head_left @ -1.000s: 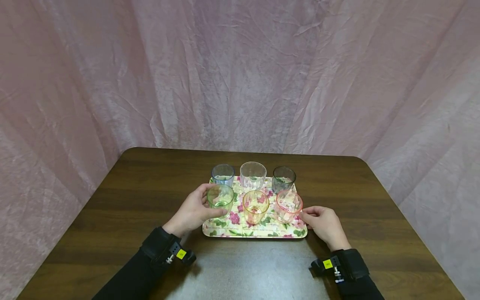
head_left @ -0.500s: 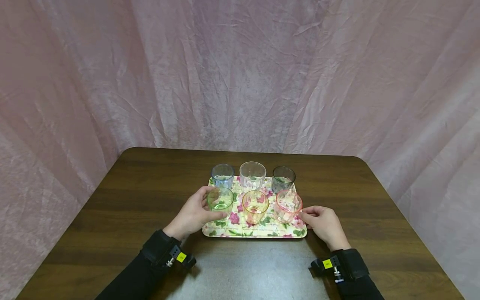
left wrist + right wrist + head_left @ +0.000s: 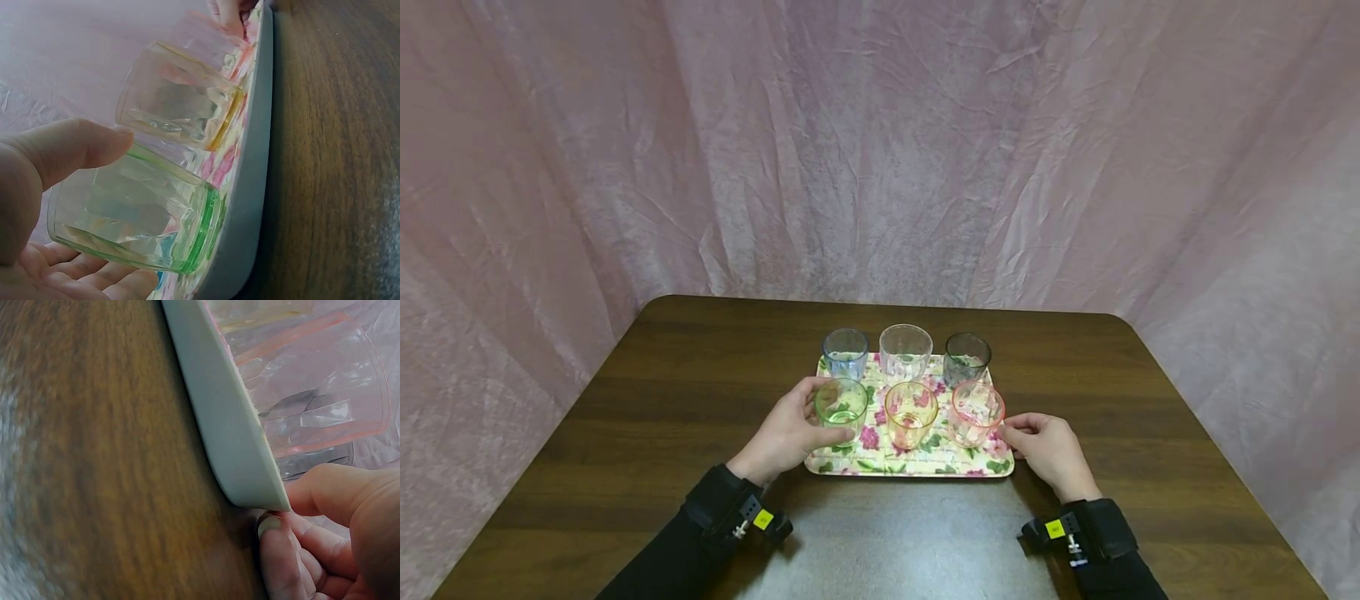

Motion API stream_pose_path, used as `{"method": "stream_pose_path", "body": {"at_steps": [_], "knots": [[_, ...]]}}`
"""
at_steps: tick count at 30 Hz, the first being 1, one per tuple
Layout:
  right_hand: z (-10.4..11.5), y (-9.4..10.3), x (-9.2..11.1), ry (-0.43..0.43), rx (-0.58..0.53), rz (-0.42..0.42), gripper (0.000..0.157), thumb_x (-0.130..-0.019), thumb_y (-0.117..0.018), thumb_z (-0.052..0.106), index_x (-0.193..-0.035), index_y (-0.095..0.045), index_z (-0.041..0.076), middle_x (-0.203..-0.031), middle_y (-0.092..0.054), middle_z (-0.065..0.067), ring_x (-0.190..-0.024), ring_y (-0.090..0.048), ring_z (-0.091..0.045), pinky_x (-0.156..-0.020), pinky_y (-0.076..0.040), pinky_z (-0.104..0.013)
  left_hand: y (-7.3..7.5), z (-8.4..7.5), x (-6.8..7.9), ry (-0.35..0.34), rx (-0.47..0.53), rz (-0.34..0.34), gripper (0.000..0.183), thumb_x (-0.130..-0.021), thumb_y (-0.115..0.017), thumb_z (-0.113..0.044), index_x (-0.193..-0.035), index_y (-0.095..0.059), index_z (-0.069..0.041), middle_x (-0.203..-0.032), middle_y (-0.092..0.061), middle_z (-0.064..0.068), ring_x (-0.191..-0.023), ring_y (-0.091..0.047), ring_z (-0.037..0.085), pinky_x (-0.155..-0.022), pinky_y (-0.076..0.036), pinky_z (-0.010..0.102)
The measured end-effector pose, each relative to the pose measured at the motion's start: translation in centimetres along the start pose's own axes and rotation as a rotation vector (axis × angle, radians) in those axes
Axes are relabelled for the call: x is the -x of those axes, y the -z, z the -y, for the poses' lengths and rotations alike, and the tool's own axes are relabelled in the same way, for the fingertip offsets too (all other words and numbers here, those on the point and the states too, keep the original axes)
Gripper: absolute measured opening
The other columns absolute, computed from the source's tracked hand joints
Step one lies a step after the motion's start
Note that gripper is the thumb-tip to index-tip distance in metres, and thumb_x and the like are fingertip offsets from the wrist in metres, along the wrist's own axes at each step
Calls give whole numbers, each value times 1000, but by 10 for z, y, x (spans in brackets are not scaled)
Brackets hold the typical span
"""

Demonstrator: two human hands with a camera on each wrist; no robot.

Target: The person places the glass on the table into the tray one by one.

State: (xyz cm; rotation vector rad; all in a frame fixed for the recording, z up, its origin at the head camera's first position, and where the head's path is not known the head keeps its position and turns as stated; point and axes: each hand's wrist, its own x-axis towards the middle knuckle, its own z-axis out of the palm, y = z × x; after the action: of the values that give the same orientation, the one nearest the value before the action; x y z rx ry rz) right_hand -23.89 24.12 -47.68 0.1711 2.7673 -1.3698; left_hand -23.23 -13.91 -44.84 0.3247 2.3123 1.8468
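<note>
My left hand [image 3: 784, 432] is around a green-tinted glass [image 3: 131, 206], thumb on one side and fingers on the other. The glass is upright, its base at the left front of a floral tray [image 3: 910, 465]. Beside it on the tray stand a yellow glass [image 3: 912, 417] and a pink-rimmed glass [image 3: 976, 415]. My right hand [image 3: 1051, 450] pinches the tray's right edge; in the right wrist view its thumb is at the rim and the fingers [image 3: 284, 556] are below. Part of the left fingers is hidden behind the green glass in the head view.
Along the tray's back stand a blue glass [image 3: 846, 354], a clear glass [image 3: 906, 354] and a dark grey glass [image 3: 967, 360]. The tray lies on a brown wooden table [image 3: 700, 383]. A pinkish curtain [image 3: 880, 167] hangs behind the table.
The green glass has come down slightly toward the tray's front left, with my left hand moving along. My right hand stays at the tray's edge.
</note>
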Motion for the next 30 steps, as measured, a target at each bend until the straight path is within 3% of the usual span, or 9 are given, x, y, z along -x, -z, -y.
{"method": "stream_pose_path", "body": {"at_steps": [14,21,30], "knots": [[-1,1,-3,6,-13,-1,26,-92,-72,25,-103,-73,2,-91,-70,-7,-72,-64,-17,-62,-54,-28,0,6,-1,13,-11,-9,79,-78,-87,-12,-141,-40,-10,-139,-45,13,-123,-47,31,-95,-47,50],[0,-1,-2,-5,-21,1,27,-92,-73,25,-103,-73,1,-90,-70,-7,-72,-64,-17,-61,-54,-28,-1,9,-2,2,-17,-17,80,-78,-87,-13,-142,-40,-10,-138,-46,12,-128,-41,28,-104,-37,56],[1,-1,-3,-10,-22,9,27,-92,-73,25,-103,-73,1,-90,-70,-7,-71,-63,-18,-61,-53,-29,1,10,0,20,-70,-24,82,-77,-88,-16,-143,-40,-12,-139,-46,10,-129,-39,30,-104,-38,57]]}}
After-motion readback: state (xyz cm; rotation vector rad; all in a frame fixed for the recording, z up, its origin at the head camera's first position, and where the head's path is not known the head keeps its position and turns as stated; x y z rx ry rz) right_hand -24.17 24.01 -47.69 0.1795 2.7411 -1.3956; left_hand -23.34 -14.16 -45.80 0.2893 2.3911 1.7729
